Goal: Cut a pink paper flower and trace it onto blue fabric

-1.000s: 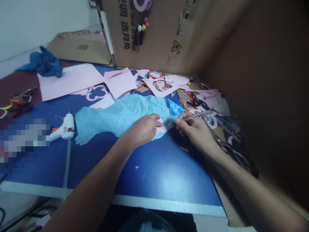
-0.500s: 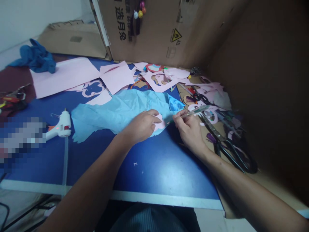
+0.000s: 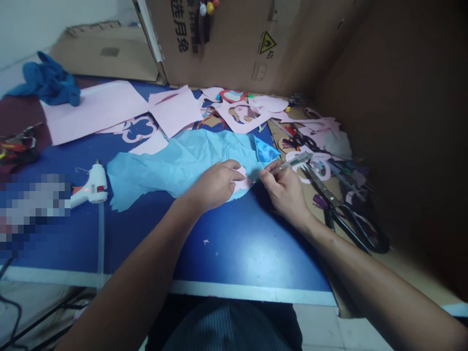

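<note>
On the table's middle lies a crumpled light blue cloth (image 3: 183,161) with a shinier blue patch (image 3: 266,149) at its right end. My left hand (image 3: 217,184) pins a small pink paper cutout (image 3: 240,181) onto the cloth's lower right part, index finger and thumb spread over it. My right hand (image 3: 287,190) is closed around a clear pen (image 3: 292,163), its tip pointing left at the cutout's right side. The exact spot of the tip is hard to see. Large black-handled scissors (image 3: 334,202) lie just right of my right hand.
A white glue gun (image 3: 95,184) stands on the left. Pink paper sheets (image 3: 97,111) and cut scraps (image 3: 237,114) lie along the back, with a dark blue cloth (image 3: 49,80) at far left. Cardboard walls (image 3: 226,48) rise behind and to the right. Smaller scissors (image 3: 303,139) lie at right.
The view has tilted down a little. My right hand with the pen has shifted slightly along the cutout's right side; my left hand stays pressed on the cutout.
</note>
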The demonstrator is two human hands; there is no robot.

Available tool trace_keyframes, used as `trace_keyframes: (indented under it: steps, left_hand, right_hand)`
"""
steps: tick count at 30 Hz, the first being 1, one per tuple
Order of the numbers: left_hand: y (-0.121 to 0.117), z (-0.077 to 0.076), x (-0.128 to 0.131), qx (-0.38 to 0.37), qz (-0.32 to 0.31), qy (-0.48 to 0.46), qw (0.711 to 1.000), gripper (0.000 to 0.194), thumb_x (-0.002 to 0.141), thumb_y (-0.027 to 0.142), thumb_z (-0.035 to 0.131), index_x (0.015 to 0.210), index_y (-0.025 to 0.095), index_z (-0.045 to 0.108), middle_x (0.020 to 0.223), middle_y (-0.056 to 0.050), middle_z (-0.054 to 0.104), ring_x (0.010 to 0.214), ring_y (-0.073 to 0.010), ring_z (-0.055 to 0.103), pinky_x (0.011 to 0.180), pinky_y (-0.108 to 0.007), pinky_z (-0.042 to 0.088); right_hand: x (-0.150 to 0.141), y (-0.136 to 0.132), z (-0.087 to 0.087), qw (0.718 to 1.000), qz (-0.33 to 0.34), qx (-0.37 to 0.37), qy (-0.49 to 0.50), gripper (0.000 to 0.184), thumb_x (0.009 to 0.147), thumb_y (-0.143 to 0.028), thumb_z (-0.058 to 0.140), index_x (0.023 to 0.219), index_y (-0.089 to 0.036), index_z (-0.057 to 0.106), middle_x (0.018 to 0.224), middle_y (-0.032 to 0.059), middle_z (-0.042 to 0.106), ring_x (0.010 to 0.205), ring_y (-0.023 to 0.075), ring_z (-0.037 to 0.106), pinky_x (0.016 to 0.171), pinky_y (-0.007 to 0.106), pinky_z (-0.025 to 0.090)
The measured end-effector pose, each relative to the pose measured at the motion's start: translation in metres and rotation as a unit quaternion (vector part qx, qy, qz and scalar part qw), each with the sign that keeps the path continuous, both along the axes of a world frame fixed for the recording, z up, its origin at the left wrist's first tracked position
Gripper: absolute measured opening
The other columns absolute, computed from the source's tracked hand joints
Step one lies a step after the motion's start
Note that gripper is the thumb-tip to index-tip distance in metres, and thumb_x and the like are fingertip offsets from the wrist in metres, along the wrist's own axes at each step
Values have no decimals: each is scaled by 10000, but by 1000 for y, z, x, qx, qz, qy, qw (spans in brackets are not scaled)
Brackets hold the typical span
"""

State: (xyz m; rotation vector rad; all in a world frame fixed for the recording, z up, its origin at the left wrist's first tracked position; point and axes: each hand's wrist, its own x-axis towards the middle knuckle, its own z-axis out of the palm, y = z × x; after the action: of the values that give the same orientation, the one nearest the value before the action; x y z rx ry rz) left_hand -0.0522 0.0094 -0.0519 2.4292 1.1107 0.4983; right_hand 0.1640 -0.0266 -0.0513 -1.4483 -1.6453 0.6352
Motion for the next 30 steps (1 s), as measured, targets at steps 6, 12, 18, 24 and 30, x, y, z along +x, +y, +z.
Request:
trace_keyframes:
  steps: [6, 12, 18, 24, 30]
  left_hand:
    - [1, -1, 0, 7, -7, 2, 1000, 357, 873, 106, 515, 1032, 213, 816, 1301, -64, 702, 1233, -249, 673, 1143, -401, 507]
    - [2, -3, -1, 10, -8, -2, 1000, 353, 871, 111, 519, 1032, 213, 817, 1295, -63, 703, 1223, -250, 675, 1131, -400, 513]
    - [1, 0, 0, 9, -9, 1, 1000, 372, 874, 105, 519, 1059, 205, 826, 1312, -81, 705, 1234, -263, 678, 1143, -422, 512]
    - [0, 4, 0, 3, -7, 11, 1000, 428, 880, 110, 529, 1188, 207, 810, 1412, -78, 682, 1308, -255, 649, 1174, -397, 491]
    - [1, 1, 0, 4, -9, 3, 1000, 414, 865, 96, 527, 1135, 211, 818, 1400, -73, 681, 1304, -262, 650, 1174, -403, 492]
  right_hand:
    - [0, 0, -1, 1000, 6, 0, -6, 215, 993, -355, 592, 814, -238, 571, 721, -10, 609, 650, 191, 545, 639, 345, 363]
    - [-1, 0, -1, 1000, 2, 4, -5, 222, 991, -357, 589, 803, -240, 579, 723, -2, 610, 671, 205, 562, 659, 350, 396]
    - [-1, 1, 0, 1000, -9, 21, 4, 267, 994, -358, 595, 756, -238, 586, 824, 35, 654, 752, 222, 601, 703, 354, 441]
    - [0, 2, -3, 1000, -8, 15, -2, 246, 1008, -398, 599, 820, -239, 601, 745, 3, 622, 680, 206, 574, 668, 343, 415]
    - [-1, 2, -2, 1000, -7, 14, -4, 227, 998, -373, 601, 813, -243, 591, 716, -1, 612, 665, 208, 565, 658, 346, 398]
